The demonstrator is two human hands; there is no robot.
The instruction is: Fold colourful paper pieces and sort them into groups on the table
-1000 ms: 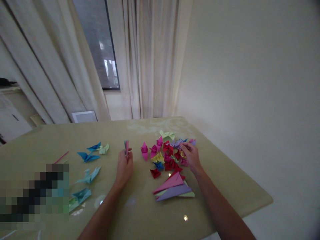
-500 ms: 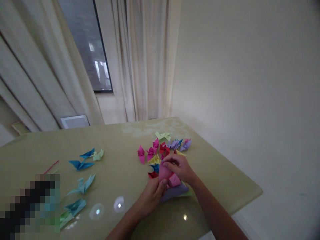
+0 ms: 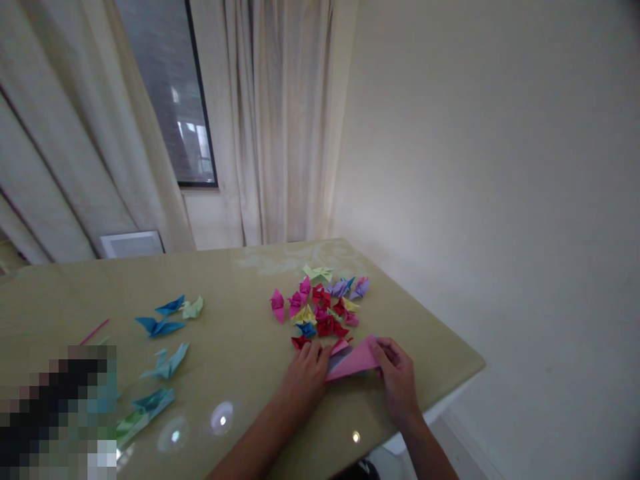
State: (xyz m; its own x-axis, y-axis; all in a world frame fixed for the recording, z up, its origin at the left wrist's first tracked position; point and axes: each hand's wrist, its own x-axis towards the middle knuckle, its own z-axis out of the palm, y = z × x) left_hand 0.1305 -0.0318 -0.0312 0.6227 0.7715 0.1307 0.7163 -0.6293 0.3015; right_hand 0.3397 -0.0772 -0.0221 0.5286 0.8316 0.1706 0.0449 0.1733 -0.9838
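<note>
A folded sheet of pink origami paper (image 3: 354, 362) stretches between my hands near the front of the table. My right hand (image 3: 400, 377) pinches its upper right end between thumb and fingers. At the left end, my left hand (image 3: 306, 373) is closed with the fingers together over the paper's edge; its thumb is hidden. Beneath the pink piece a purple sheet (image 3: 339, 359) shows in part. Just beyond my left fingertips lie a dark red folded piece (image 3: 300, 342) and a blue folded piece (image 3: 307, 329).
Folded paper cranes in magenta (image 3: 277, 305), yellow (image 3: 304, 316), red (image 3: 327, 325), lilac (image 3: 360, 288) and pale green (image 3: 318, 274) cluster beyond my hands. Blue cranes (image 3: 159, 326) and a light-blue crane (image 3: 167, 361) lie left, near a pink stick (image 3: 95, 331). The table (image 3: 240, 373) ends at right.
My right hand has moved right and down, drawing the pink paper out to the side. My left hand has turned palm down at its left end. The view has shifted slightly.
</note>
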